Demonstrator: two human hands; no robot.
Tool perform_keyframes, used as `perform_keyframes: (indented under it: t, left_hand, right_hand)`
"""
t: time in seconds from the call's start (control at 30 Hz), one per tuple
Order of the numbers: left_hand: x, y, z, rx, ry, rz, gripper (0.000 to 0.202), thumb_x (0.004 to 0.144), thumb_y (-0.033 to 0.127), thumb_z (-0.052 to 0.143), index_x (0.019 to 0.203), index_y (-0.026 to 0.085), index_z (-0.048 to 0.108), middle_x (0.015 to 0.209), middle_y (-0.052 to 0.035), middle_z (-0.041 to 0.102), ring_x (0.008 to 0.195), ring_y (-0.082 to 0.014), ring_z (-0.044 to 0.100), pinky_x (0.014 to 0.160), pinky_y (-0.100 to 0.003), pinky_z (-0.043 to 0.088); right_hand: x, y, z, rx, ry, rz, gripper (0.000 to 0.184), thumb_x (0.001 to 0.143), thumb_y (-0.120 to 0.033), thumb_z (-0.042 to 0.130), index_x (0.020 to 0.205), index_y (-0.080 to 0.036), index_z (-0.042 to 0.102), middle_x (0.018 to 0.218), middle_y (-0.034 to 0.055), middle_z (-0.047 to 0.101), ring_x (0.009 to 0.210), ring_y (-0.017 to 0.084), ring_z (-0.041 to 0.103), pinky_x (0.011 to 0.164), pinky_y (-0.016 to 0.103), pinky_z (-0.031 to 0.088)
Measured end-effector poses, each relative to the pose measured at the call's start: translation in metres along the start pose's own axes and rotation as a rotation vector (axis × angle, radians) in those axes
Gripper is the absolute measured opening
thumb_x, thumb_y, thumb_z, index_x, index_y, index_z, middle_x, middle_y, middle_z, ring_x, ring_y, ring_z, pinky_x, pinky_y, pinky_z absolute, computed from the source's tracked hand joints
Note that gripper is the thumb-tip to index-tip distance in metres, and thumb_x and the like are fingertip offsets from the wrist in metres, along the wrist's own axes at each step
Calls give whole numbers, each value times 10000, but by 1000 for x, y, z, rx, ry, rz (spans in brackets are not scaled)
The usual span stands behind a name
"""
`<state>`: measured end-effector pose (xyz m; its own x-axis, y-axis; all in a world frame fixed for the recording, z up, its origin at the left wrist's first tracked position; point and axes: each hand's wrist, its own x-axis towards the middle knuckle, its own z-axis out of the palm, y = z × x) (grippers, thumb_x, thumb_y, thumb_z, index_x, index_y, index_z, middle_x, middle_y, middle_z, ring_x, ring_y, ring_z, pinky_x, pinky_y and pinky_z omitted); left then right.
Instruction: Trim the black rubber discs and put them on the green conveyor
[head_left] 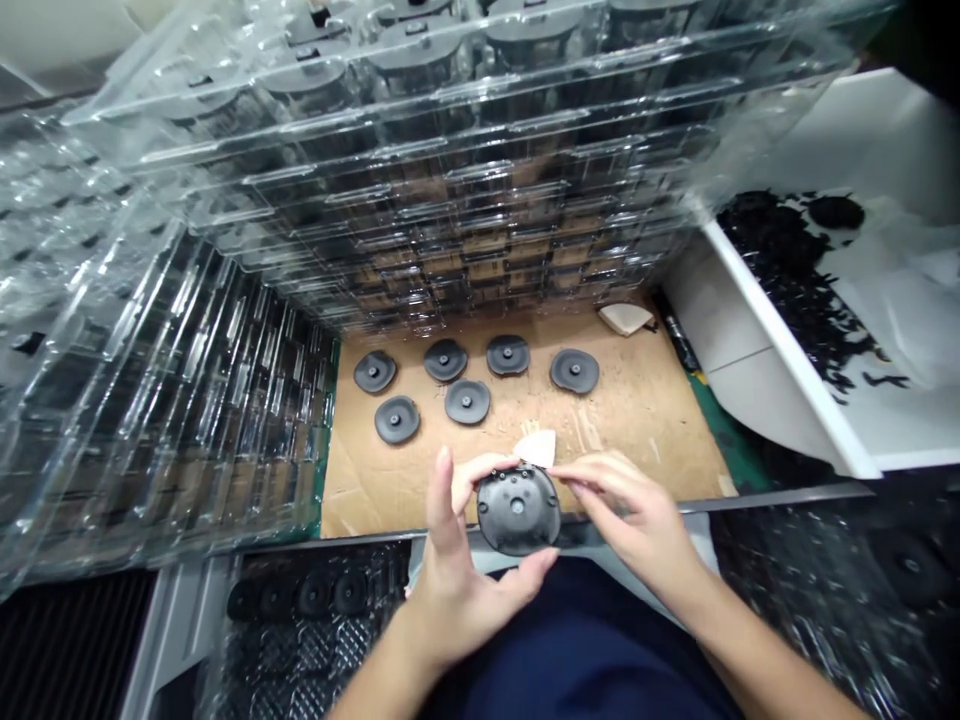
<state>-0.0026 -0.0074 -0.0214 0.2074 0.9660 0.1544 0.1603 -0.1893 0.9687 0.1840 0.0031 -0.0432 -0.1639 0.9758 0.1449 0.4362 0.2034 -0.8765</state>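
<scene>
My left hand [469,560] grips a black round plastic part [517,510] by its edge, thumb at the lower rim and a finger at the upper rim. One finger of that hand sticks up, off the part. The part's face shows a small light centre and several little posts and holes. My right hand [637,510] is closed in a pinch at the part's upper right edge; what lies between its fingertips is too small to make out. Just above the part shows a white fan-shaped piece [538,448]. Whether it touches the part or my fingers, I cannot tell.
Several dark discs with centre knobs, one of them a disc [466,402], lie on the cardboard sheet [667,440]. Clear plastic trays [450,190] are stacked high behind and left. A white bin [795,365] of small black pieces stands right. Another white fan-shaped piece [625,318] lies behind.
</scene>
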Motion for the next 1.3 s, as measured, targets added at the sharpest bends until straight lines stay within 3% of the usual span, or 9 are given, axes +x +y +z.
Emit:
perform_keyframes:
  t: [0.1,0.27,0.33,0.57,0.8,0.93,1.2,1.23,1.3]
  left_hand:
    - [1,2,-2,49,-63,27,1161,653,-20,692,1392,475,-55,1213,-43,521,1139,-245,503,1001,-454,372]
    - [0,8,-9,-94,3,-86,1055,661,51,709,1428,371,59,1166,-50,579,1071,-234,554,975,-390,389]
    - [0,11,-11,-200,-30,-156,1020,674,116,714,1428,376,78,1156,-36,597,1053,-241,575,982,-393,376]
    - [0,24,-14,-298,-232,-315,1089,695,366,715,1437,332,-82,1098,-50,619,1076,-262,569,1053,-426,292]
    - [3,24,-14,-285,-299,-357,1144,657,419,731,1439,311,-98,1060,-62,617,1021,-259,584,1007,-399,332]
    - [5,23,-10,-299,-311,-364,1182,623,418,759,1438,311,-91,1077,-67,621,1043,-271,573,988,-407,346]
    - [10,16,-1,-209,-285,-289,1078,661,355,750,1399,439,-32,1178,-14,598,1101,-213,545,995,-382,349]
    - [11,14,-1,-209,-273,-272,1084,641,337,769,1399,437,-1,1187,-13,596,1105,-208,544,995,-375,349]
    - [14,11,0,-214,-273,-303,980,556,312,826,1353,382,260,1145,-12,621,1062,-201,563,954,-338,375]
  right_hand:
    - [8,-21,-8,142,0,-29,191,856,-136,559,968,-239,675,860,29,664,833,157,587,719,297,493]
    - [35,-51,-22,526,-426,162,258,804,-119,627,1032,-235,654,824,-14,681,762,111,624,696,234,496]
    - [45,-55,-26,635,-556,247,253,788,-120,639,1024,-210,651,787,-16,683,733,108,641,686,226,508]
    - [55,-57,-29,812,-796,350,282,721,-64,685,966,-203,697,733,-37,670,660,70,632,646,166,510]
    - [44,-52,-29,939,-748,456,197,697,-45,701,843,-177,714,714,-33,674,659,67,640,652,162,516]
    - [40,-49,-33,889,-708,417,105,701,-60,708,737,-157,689,724,-19,675,699,82,640,696,186,517]
    - [17,-33,-32,862,-452,518,100,679,-139,764,734,-197,704,695,-29,687,646,60,629,608,130,482]
    - [15,-31,-31,857,-419,525,102,674,-156,772,735,-207,708,697,-31,687,645,60,629,605,128,483]
    - [12,-26,-30,860,-362,523,113,655,-213,791,730,-215,707,699,-24,684,639,77,632,599,145,493]
